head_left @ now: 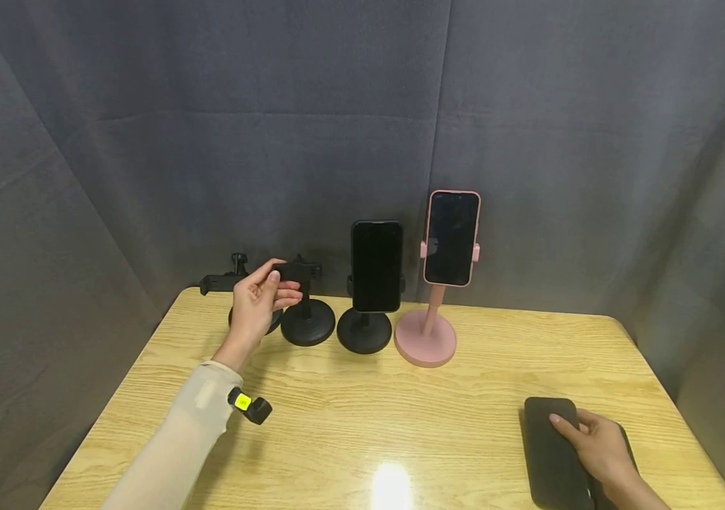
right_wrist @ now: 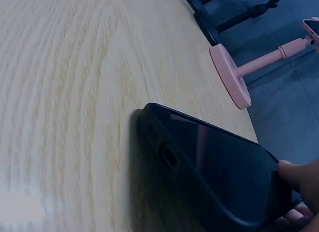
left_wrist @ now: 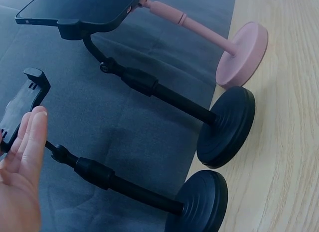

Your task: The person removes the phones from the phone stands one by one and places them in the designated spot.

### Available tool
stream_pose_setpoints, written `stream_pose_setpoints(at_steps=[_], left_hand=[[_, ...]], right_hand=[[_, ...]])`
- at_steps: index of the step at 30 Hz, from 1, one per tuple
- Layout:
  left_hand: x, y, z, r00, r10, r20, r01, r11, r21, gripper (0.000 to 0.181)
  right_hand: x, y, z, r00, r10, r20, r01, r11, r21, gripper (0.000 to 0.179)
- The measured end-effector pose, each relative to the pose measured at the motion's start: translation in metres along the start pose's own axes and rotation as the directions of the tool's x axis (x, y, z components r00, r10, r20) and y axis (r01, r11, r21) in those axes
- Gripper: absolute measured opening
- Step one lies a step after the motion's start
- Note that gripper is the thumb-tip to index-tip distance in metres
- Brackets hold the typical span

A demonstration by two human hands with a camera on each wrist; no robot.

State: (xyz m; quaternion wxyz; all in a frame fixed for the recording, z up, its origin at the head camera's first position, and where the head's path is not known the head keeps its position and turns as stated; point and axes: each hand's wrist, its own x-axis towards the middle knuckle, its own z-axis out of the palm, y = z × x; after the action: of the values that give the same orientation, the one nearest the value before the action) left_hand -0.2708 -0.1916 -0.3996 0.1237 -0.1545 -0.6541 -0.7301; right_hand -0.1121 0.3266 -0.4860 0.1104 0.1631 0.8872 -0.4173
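My left hand [head_left: 259, 301] is at the clamp [head_left: 297, 271] of a black phone stand [head_left: 308, 323], its thumb in front and its fingers reaching behind, pinching the clamp's left end. In the left wrist view, the empty clamp [left_wrist: 17, 108] tilts at the top of the stand's neck beside the fingers [left_wrist: 32, 142]. At the front right, my right hand [head_left: 601, 448] grips a black-cased phone [head_left: 552, 453] by its right edge, thumb on the screen. The right wrist view shows that phone [right_wrist: 224, 162] close over the wood, its charging-port end facing the camera.
A second dark phone [head_left: 626, 453] lies partly hidden under my right hand. Along the back stand a black stand holding a phone [head_left: 377, 265] and a pink stand [head_left: 425, 338] holding a pink-cased phone [head_left: 452, 237]. Another black stand [head_left: 219, 283] is partly behind my left hand. Grey curtain [head_left: 337, 106] hangs behind.
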Motion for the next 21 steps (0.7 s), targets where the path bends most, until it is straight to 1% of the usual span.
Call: stream_pose_setpoints(at_steps=[2, 4, 7, 9, 12, 14, 17, 21], left_hand=[[0.000, 0.000, 0.000, 1.000, -0.002, 0.003, 0.002, 1.000, 0.005, 0.037], [0.000, -0.001, -0.001, 1.000, 0.000, 0.007, 0.000, 1.000, 0.009, 0.039], [0.001, -0.001, -0.001, 1.000, 0.005, 0.006, -0.005, 1.000, 0.009, 0.041], [0.001, -0.001, -0.001, 1.000, 0.006, 0.005, -0.006, 1.000, 0.007, 0.040], [0.001, -0.001, 0.000, 1.000, -0.001, 0.000, 0.001, 1.000, -0.006, 0.036], [0.000, -0.001, 0.000, 1.000, -0.005, 0.000, 0.005, 1.000, -0.013, 0.035], [0.000, -0.001, 0.000, 1.000, -0.010, -0.002, 0.010, 1.000, -0.020, 0.034], [-0.001, 0.000, 0.001, 1.000, -0.012, -0.007, 0.012, 1.000, -0.022, 0.036]], right_hand=[[0.000, 0.001, -0.001, 1.000, -0.004, -0.009, 0.004, 1.000, -0.031, 0.081], [0.000, 0.002, -0.002, 1.000, -0.013, -0.022, 0.012, 0.999, -0.040, 0.078], [0.002, 0.004, -0.002, 0.998, -0.047, -0.046, 0.044, 0.998, -0.051, 0.071], [0.004, 0.004, -0.002, 0.996, -0.070, -0.056, 0.065, 0.994, -0.090, 0.073], [0.006, 0.007, -0.002, 0.988, -0.127, -0.090, 0.107, 0.974, -0.200, 0.076], [0.007, 0.009, -0.002, 0.980, -0.161, -0.118, 0.129, 0.961, -0.245, 0.074], [0.007, 0.012, -0.001, 0.966, -0.208, -0.151, 0.160, 0.947, -0.278, 0.070], [0.006, 0.013, 0.004, 0.954, -0.240, -0.179, 0.177, 0.934, -0.310, 0.065]])
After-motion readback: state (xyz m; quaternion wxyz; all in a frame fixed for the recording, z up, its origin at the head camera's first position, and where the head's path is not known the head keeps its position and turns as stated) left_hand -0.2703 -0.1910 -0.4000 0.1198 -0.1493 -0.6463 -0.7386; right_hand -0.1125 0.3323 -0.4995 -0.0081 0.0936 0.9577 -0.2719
